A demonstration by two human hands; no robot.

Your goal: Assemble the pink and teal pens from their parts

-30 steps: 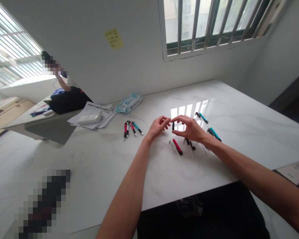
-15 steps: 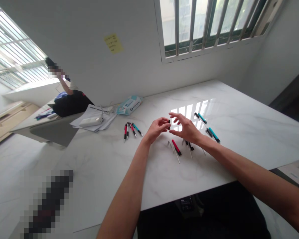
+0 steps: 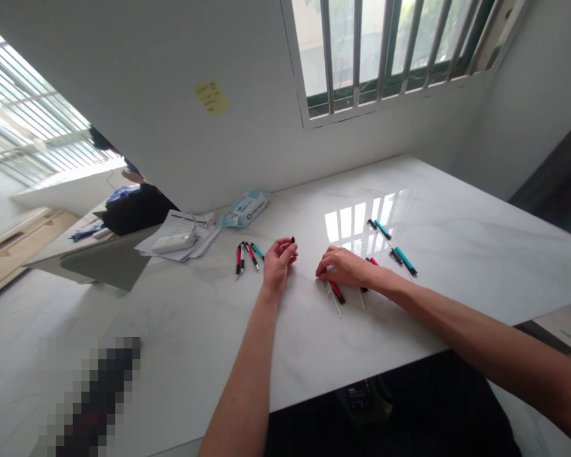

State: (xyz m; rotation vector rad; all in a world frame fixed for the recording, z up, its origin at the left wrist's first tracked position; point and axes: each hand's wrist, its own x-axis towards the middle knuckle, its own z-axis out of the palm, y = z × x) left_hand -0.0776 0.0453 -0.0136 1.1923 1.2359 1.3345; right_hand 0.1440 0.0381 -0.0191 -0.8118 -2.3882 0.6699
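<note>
My left hand (image 3: pixel 278 261) rests on the white marble table (image 3: pixel 314 336) with its fingers curled round a small black pen part (image 3: pixel 292 240) that sticks up above the fingertips. My right hand (image 3: pixel 341 266) lies low on the table, fingers bent down onto loose pen pieces: a red and black barrel (image 3: pixel 337 292) and thin white refills (image 3: pixel 335 306). What the right fingertips pinch is hidden. Three assembled pens (image 3: pixel 245 255), red, black and teal, lie just left of my left hand.
Two teal pen barrels (image 3: pixel 404 259) lie to the right of my right hand. A wet-wipes pack (image 3: pixel 245 208), papers and a white device (image 3: pixel 174 241) sit at the back left. A person in dark clothes (image 3: pixel 136 203) is beyond the table's left end.
My hands have parted and dropped. The left one drew left, keeping the black part. The right one let go and came down onto the loose pieces on the table.
</note>
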